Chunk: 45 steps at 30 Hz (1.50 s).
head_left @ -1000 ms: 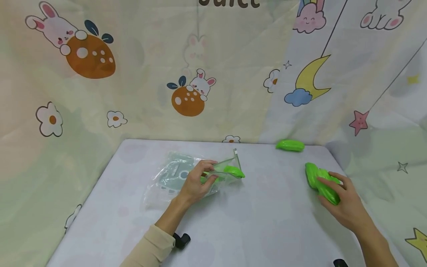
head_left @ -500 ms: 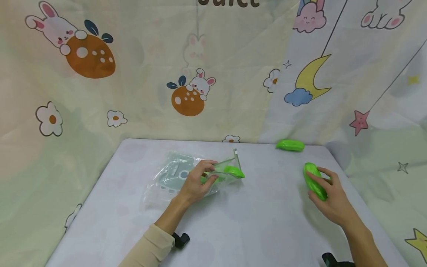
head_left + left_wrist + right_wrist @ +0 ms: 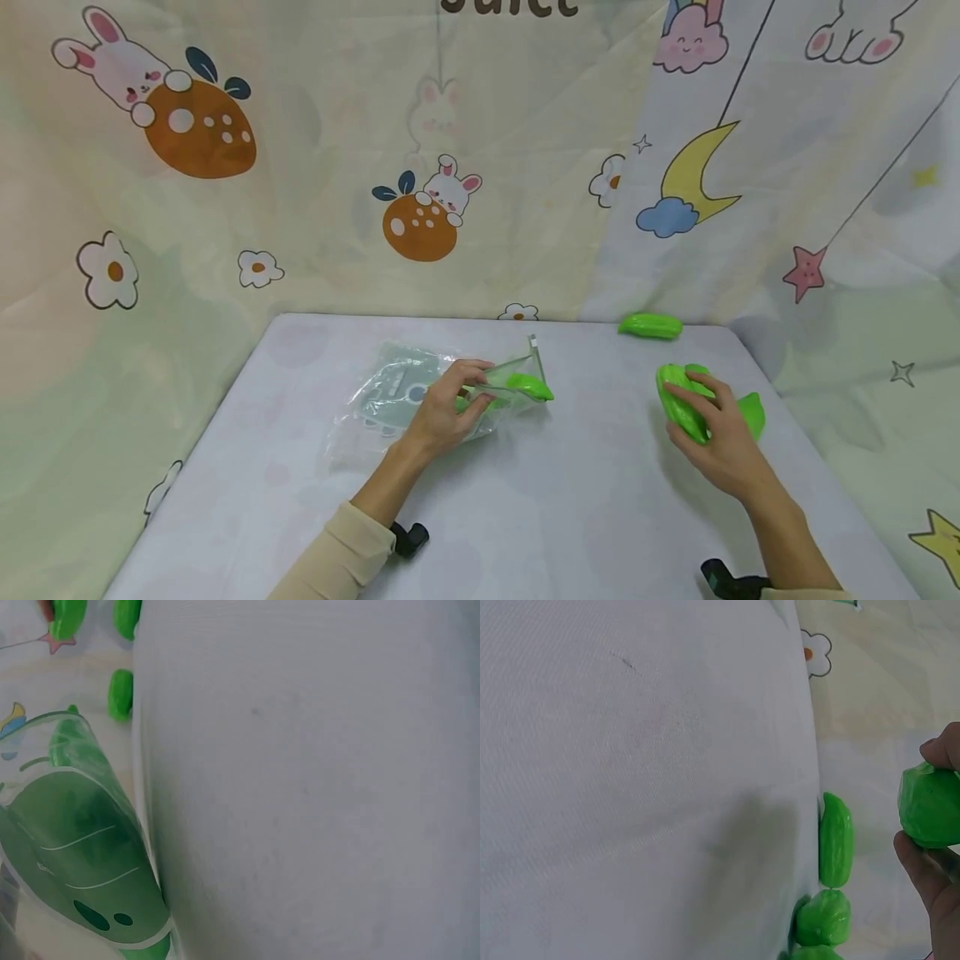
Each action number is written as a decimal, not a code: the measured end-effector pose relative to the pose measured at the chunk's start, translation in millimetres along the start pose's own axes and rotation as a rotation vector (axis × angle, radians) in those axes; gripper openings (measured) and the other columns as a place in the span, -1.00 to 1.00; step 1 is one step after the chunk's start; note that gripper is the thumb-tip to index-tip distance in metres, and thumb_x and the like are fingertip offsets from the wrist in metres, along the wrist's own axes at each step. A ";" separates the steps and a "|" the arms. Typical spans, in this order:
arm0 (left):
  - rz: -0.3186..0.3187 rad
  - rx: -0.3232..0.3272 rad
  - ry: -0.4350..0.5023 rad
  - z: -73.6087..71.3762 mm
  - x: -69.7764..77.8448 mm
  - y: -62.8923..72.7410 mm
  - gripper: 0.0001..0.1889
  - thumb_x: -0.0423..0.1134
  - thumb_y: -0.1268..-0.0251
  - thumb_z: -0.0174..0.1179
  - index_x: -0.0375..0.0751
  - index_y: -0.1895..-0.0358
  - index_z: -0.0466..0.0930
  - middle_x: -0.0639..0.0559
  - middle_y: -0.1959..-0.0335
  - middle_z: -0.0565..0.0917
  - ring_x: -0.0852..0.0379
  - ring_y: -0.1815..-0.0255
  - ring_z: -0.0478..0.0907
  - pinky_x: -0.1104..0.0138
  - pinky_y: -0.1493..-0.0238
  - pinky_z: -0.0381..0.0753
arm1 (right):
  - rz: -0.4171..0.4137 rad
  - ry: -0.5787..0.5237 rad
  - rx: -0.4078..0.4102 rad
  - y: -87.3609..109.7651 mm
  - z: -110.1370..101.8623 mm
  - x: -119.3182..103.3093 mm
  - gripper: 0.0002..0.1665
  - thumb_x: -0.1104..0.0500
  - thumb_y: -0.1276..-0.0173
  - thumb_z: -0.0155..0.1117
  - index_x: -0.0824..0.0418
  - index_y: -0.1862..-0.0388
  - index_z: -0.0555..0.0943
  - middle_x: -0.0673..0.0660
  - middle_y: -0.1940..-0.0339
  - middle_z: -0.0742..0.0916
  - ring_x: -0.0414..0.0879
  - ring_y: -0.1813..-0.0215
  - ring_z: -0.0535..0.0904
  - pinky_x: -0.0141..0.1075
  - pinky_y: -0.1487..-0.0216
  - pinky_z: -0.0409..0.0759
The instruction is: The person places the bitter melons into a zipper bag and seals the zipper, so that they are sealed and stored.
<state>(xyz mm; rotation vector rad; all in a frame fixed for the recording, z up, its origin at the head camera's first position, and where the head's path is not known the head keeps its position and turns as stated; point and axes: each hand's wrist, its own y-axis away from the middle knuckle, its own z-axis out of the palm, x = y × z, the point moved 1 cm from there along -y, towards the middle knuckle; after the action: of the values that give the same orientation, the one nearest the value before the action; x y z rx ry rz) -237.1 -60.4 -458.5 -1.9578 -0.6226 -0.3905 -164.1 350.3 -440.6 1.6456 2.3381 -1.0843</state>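
Note:
My left hand (image 3: 438, 414) pinches the rim of a clear plastic zip bag (image 3: 386, 387) with a pale blue-green print and keeps its mouth apart. Inside lies a glossy green cucumber-shaped toy vegetable (image 3: 530, 386), its tip near the opening on the right. My right hand (image 3: 718, 446) grips another ridged green toy vegetable (image 3: 678, 408) between thumb and fingers. That held vegetable (image 3: 930, 806) shows above the tabletop in the right wrist view. Behind the hand are more of the same kind, including one green piece (image 3: 752, 414) partly hidden by the fingers.
One more green toy vegetable (image 3: 651, 326) lies at the table's back edge. A printed cloth (image 3: 315, 200) hangs behind the white-covered table (image 3: 570, 500). Black wrist-worn devices (image 3: 409, 540) show at both wrists.
My right hand has shifted left with the green toy vegetable in its grip, uncovering other green pieces behind it. The left hand and the bag have stayed in place.

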 end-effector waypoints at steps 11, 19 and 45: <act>0.018 0.004 -0.013 2.1 6.0 -1.8 -0.68 -0.45 -0.28 0.37 -0.15 0.02 0.46 -0.10 -0.19 0.64 0.06 0.01 0.66 0.31 0.25 0.71 | -0.039 -0.042 0.012 -6.0 26.1 -8.9 -0.29 0.40 -0.15 0.52 0.17 -0.32 0.60 0.35 -0.45 0.39 0.35 -0.31 0.38 -0.68 -0.12 0.16; 0.014 0.005 -0.019 1.4 5.8 1.4 -0.69 -0.43 -0.31 0.36 -0.14 0.01 0.45 -0.09 -0.19 0.63 0.03 -0.06 0.66 0.33 0.25 0.71 | -0.052 -0.088 -0.018 -16.7 41.8 -19.2 -0.30 0.41 -0.19 0.49 0.20 -0.35 0.58 0.35 -0.45 0.40 0.31 -0.23 0.55 -0.75 -0.18 0.19; 0.029 0.005 0.013 3.3 4.8 3.9 -0.70 -0.43 -0.31 0.37 -0.15 0.03 0.46 -0.13 -0.19 0.62 -0.01 -0.10 0.65 0.36 0.23 0.70 | 0.003 -0.253 -0.115 -36.0 84.4 -54.6 -0.31 0.33 -0.29 0.47 0.15 -0.40 0.52 0.23 -0.50 0.37 0.18 -0.38 0.43 0.21 -0.07 0.66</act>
<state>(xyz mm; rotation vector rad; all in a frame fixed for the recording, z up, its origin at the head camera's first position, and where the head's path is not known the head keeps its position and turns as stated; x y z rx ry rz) -230.9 -57.6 -460.3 -1.9563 -0.5860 -0.3829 -198.6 251.4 -461.4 1.3829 2.1907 -1.0652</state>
